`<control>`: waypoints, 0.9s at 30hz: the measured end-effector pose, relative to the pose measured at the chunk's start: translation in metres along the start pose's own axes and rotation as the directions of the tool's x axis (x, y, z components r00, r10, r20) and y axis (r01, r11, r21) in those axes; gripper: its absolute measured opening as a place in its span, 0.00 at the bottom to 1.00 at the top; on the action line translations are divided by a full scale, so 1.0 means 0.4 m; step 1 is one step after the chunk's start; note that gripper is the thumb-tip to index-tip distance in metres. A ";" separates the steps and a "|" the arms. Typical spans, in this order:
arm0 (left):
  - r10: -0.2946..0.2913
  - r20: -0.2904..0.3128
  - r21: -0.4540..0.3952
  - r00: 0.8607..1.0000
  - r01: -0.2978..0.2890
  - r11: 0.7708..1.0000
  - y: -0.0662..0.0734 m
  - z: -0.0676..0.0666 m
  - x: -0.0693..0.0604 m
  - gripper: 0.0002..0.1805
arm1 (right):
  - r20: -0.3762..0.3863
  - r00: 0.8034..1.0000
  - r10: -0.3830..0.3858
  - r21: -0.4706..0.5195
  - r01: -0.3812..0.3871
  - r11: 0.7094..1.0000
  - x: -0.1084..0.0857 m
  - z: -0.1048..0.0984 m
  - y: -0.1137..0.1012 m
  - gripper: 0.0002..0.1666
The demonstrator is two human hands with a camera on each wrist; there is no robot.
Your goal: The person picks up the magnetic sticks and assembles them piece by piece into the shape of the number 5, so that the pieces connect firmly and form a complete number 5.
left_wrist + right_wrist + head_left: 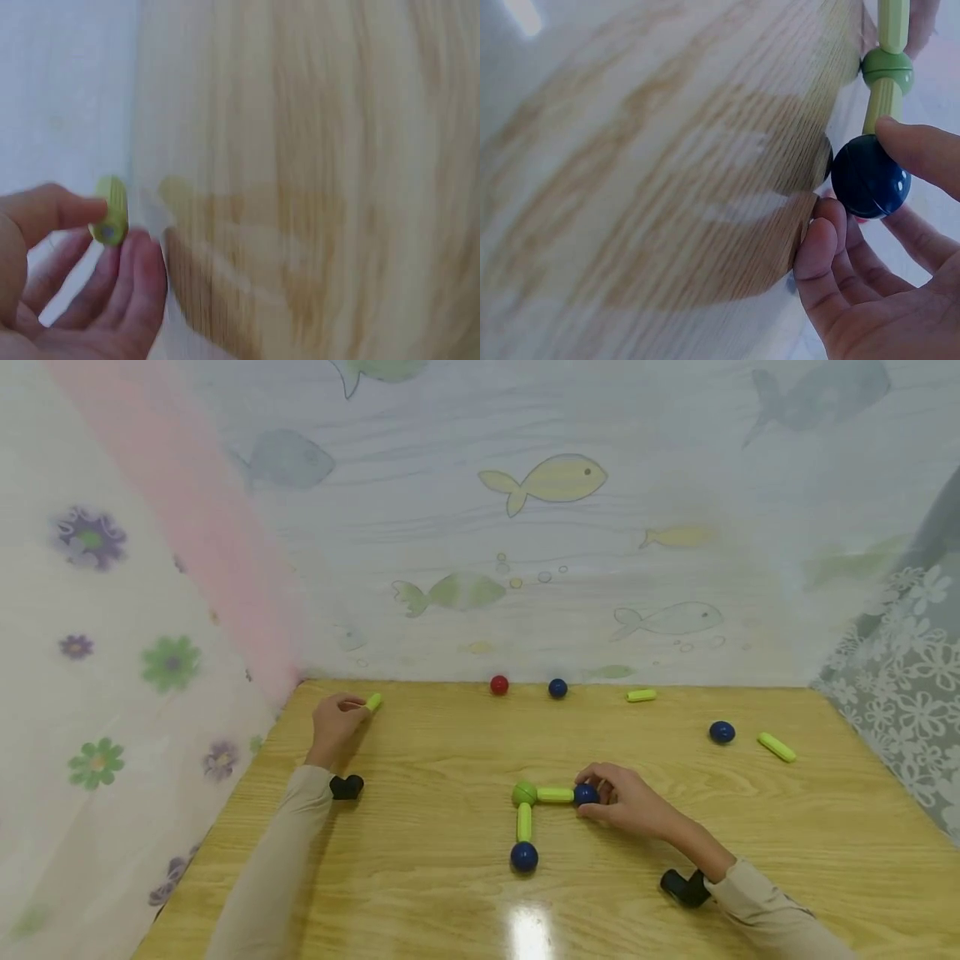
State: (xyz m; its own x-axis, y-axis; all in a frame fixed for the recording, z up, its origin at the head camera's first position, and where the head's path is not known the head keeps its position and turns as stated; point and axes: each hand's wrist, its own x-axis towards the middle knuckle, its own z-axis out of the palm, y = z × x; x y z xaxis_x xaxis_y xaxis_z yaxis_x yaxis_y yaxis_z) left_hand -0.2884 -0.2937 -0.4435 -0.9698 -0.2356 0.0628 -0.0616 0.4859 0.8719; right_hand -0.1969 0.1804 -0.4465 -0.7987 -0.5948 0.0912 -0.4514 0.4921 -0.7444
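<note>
At the table's far left, my left hand pinches a yellow-green rod between thumb and fingers; the left wrist view shows the rod's round end. My right hand holds a dark blue ball near the table's middle, thumb on top in the right wrist view and fingers around its side. That ball joins a yellow-green rod, which meets a green ball. From the green ball a second rod runs toward the near edge and ends in another dark blue ball.
Along the back edge lie a red ball, a blue ball and a yellow-green rod. Farther right are another blue ball and a loose rod. A fish-patterned curtain hangs behind the wooden table.
</note>
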 end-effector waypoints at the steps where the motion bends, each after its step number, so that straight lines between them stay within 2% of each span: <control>1: -0.004 0.029 -0.055 1.000 0.005 0.998 0.003 0.001 -0.002 0.15 | 0.000 1.000 0.000 -0.003 0.000 1.000 0.001 -0.001 0.001 0.21; 5: -0.004 0.153 -0.245 0.988 0.042 0.969 0.027 0.009 -0.022 0.18 | 0.002 1.000 -0.001 -0.004 0.001 1.000 0.003 -0.002 0.005 0.21; 11: 0.069 0.293 -0.363 0.954 0.044 0.931 0.067 0.046 -0.073 0.20 | 0.005 1.000 0.005 -0.003 -0.005 1.000 0.001 0.000 0.005 0.22; 19: 0.181 0.426 -0.424 0.886 0.019 0.905 0.130 0.113 -0.169 0.18 | 0.007 1.000 0.009 -0.005 -0.009 1.000 0.000 -0.002 0.000 0.21; 25: 0.240 0.485 -0.477 0.841 0.025 0.878 0.171 0.157 -0.230 0.17 | 0.008 1.000 0.016 -0.003 -0.016 1.000 0.001 -0.003 0.003 0.21; 27: 0.257 0.501 -0.476 0.826 0.015 0.879 0.183 0.171 -0.248 0.17 | 0.007 1.000 0.018 -0.002 -0.018 1.000 0.001 -0.002 0.006 0.22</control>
State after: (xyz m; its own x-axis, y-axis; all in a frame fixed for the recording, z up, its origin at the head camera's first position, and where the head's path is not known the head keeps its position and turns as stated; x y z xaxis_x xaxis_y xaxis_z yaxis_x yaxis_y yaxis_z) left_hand -0.2128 -0.1772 -0.4191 -0.9353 0.3524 0.0325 0.0434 0.0229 0.9988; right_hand -0.1985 0.1819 -0.4476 -0.8039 -0.5902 0.0736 -0.4379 0.5036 -0.7447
